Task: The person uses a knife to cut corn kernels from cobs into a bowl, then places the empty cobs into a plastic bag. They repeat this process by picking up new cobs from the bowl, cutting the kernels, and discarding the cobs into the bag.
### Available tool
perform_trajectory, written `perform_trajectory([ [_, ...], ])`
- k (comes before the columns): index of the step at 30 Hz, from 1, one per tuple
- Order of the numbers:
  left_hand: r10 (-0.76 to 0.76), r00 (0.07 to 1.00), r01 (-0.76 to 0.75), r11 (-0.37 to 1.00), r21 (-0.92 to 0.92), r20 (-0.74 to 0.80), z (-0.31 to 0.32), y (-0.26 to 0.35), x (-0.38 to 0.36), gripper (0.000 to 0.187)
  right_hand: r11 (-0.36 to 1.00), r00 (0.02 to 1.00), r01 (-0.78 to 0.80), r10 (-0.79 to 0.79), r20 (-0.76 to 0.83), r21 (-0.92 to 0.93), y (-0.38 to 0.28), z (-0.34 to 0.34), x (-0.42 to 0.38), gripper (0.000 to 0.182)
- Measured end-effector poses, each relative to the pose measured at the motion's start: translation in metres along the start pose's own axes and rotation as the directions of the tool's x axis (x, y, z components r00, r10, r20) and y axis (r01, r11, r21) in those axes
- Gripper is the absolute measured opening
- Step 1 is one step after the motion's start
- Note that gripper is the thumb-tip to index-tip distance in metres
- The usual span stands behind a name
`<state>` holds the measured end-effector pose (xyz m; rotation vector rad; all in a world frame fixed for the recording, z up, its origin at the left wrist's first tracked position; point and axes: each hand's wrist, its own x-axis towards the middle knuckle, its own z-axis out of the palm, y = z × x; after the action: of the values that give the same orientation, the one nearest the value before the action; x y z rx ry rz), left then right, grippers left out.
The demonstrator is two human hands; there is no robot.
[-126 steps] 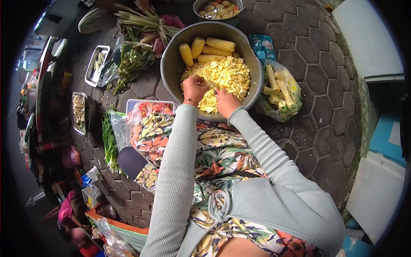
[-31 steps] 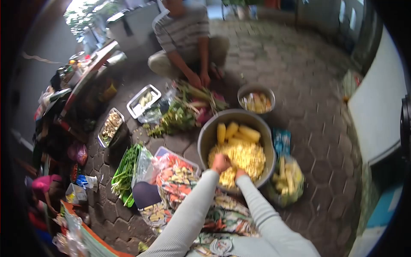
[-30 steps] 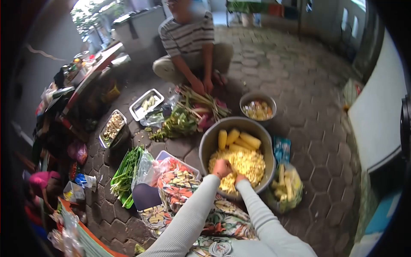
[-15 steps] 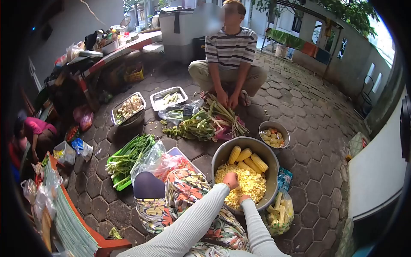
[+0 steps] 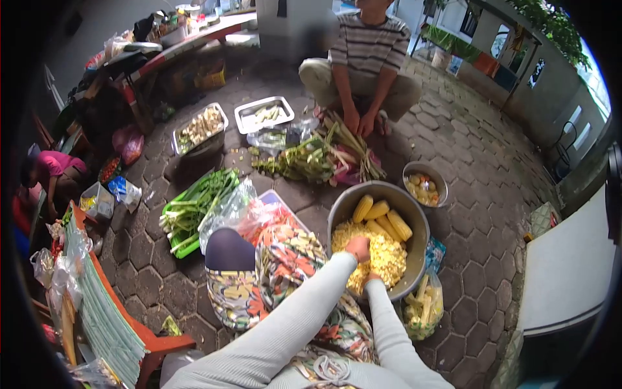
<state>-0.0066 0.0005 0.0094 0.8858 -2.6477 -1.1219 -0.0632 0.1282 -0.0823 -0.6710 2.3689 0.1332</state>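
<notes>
In the grey basin [image 5: 416,256] lie cut corn [image 5: 391,260] and, at its far side, whole cobs [image 5: 383,222]. The left hand [image 5: 357,247] and right hand [image 5: 372,279] are over the corn (finger spread and grip: cannot tell); a metal bowl [image 5: 443,186] stands just beyond the basin

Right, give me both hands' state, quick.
Left hand: curled closed over the cut corn, contents hidden.
Right hand: inside the tub's near side; open or closed can't be told.
</notes>
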Motion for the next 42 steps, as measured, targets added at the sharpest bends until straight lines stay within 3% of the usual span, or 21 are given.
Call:
perform_trajectory([
  [2, -0.013, 0.999, 0.013, 1.000, 0.000, -0.029, 0.001, 0.001, -0.003, 0.017, 0.995, 0.999, 0.033, -0.029, 0.045, -0.089, -0.002, 0.000, 0.003, 0.032],
  [6, -0.057, 0.998, 0.057, 0.998, -0.029, -0.002, -0.001, 0.002, -0.007, 0.017, 0.999, 0.998, 0.005, -0.002, 0.055, -0.052, -0.001, 0.000, 0.004, 0.035],
  [9, -0.061, 0.996, 0.060, 0.998, 0.015, 0.060, -0.004, 0.004, -0.008, 0.021, 0.991, 0.998, 0.032, -0.024, 0.059, -0.133, 0.001, 0.002, 0.011, 0.036],
  [13, -0.063, 0.996, 0.061, 0.998, 0.029, 0.058, -0.002, 0.003, -0.006, 0.022, 0.992, 0.999, 0.034, -0.031, 0.026, -0.123, -0.003, -0.009, -0.004, 0.038],
  [19, -0.054, 0.997, 0.051, 0.998, 0.043, 0.060, 0.008, -0.001, -0.006, 0.023, 0.995, 0.993, 0.012, 0.000, 0.117, -0.102, 0.000, -0.008, -0.007, 0.041],
  [22, -0.012, 0.999, 0.011, 0.999, 0.033, 0.032, 0.009, -0.004, 0.001, 0.020, 0.974, 0.992, 0.109, -0.093, 0.088, -0.199, 0.000, -0.004, 0.004, 0.040],
  [25, -0.009, 0.999, 0.008, 0.999, 0.033, 0.053, 0.010, -0.004, 0.002, 0.020, 0.999, 1.000, 0.011, -0.010, 0.027, -0.052, 0.003, 0.001, 0.005, 0.037],
  [28, 0.006, 0.999, -0.008, 0.999, 0.037, 0.036, 0.011, -0.003, 0.003, 0.021, 0.991, 0.998, 0.061, -0.059, 0.017, -0.119, 0.006, 0.004, 0.007, 0.034],
  [30, -0.049, 0.997, 0.046, 0.998, 0.047, 0.060, 0.011, -0.002, 0.003, 0.022, 0.983, 0.992, 0.071, -0.052, 0.111, -0.167, 0.006, 0.004, 0.010, 0.035],
  [33, -0.046, 0.998, 0.045, 0.999, 0.015, 0.041, 0.018, -0.006, 0.005, 0.022, 0.986, 0.995, 0.100, -0.098, 0.027, -0.133, 0.016, 0.022, 0.027, 0.036],
  [37, -0.040, 0.998, 0.039, 0.999, 0.033, 0.040, 0.007, 0.002, 0.002, 0.023, 0.980, 0.993, 0.117, -0.113, 0.034, -0.158, 0.008, 0.008, 0.013, 0.040],
  [39, -0.049, 0.996, 0.047, 0.998, 0.031, 0.079, 0.002, 0.005, 0.003, 0.024, 1.000, 1.000, -0.002, 0.001, 0.027, 0.016, 0.000, -0.008, -0.011, 0.041],
  [42, -0.056, 0.995, 0.055, 0.998, 0.019, 0.087, 0.002, 0.005, 0.002, 0.025, 0.999, 1.000, 0.000, -0.001, 0.025, 0.034, -0.001, -0.010, -0.014, 0.043],
])
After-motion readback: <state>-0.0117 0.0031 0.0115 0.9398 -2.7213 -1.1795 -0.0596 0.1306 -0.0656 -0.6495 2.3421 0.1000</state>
